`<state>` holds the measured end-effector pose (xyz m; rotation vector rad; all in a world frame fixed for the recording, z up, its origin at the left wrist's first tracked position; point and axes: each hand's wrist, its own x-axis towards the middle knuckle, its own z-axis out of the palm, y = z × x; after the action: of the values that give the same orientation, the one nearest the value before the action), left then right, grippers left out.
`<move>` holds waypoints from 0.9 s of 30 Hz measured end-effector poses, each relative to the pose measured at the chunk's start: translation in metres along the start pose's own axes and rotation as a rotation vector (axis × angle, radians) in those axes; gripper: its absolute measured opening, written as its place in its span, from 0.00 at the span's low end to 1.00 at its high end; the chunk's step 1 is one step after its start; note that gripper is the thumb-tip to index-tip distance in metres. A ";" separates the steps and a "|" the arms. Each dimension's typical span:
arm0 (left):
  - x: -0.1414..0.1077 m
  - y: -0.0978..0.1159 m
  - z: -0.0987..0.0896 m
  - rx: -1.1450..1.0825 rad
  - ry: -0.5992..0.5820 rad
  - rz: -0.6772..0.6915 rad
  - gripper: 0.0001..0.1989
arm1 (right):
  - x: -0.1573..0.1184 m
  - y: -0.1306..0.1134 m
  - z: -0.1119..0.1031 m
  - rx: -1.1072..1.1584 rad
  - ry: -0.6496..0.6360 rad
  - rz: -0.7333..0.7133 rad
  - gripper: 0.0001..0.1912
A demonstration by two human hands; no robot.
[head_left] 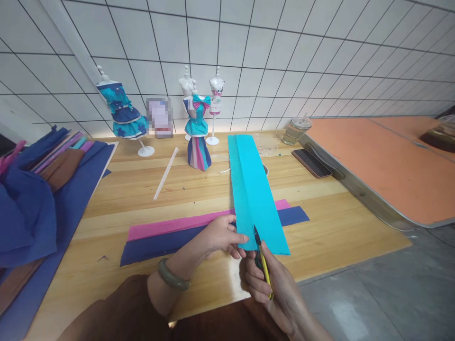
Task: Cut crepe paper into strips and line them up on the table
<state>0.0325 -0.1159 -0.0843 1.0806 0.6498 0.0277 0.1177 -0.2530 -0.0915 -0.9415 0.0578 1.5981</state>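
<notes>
A long strip of turquoise crepe paper [261, 189] lies lengthwise away from me, its near end lifted a little off the table. My left hand [225, 237], with a green bangle at the wrist, pinches the near left corner of it between thumb and fingers. In my right hand [268, 279] are scissors [263, 263] with yellow handles, their dark blade lying over the near edge of the turquoise paper. The lower blade is hidden beneath the sheet. Under the turquoise strip cross a pink paper strip [177, 225] and a navy paper strip [159, 246].
Small dress forms, one in a blue dress [128, 111] and one in a turquoise dress [197, 125], stand along the tiled wall. A lidded glass [296, 129] and a phone [312, 163] are at right. Folded blue paper [26, 208] is piled at left. A pale strip [166, 174] lies mid-table.
</notes>
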 end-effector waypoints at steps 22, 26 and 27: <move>0.001 -0.002 -0.003 0.002 -0.015 0.002 0.27 | 0.005 0.001 0.003 -0.067 0.017 -0.050 0.25; 0.002 -0.004 -0.003 0.005 -0.032 0.011 0.26 | 0.005 0.001 0.004 -0.112 0.021 -0.066 0.27; 0.002 -0.005 -0.003 0.008 -0.032 0.013 0.26 | 0.005 0.001 0.004 -0.119 0.023 -0.074 0.27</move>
<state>0.0309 -0.1150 -0.0904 1.0908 0.6148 0.0188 0.1151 -0.2471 -0.0921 -1.0420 -0.0560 1.5358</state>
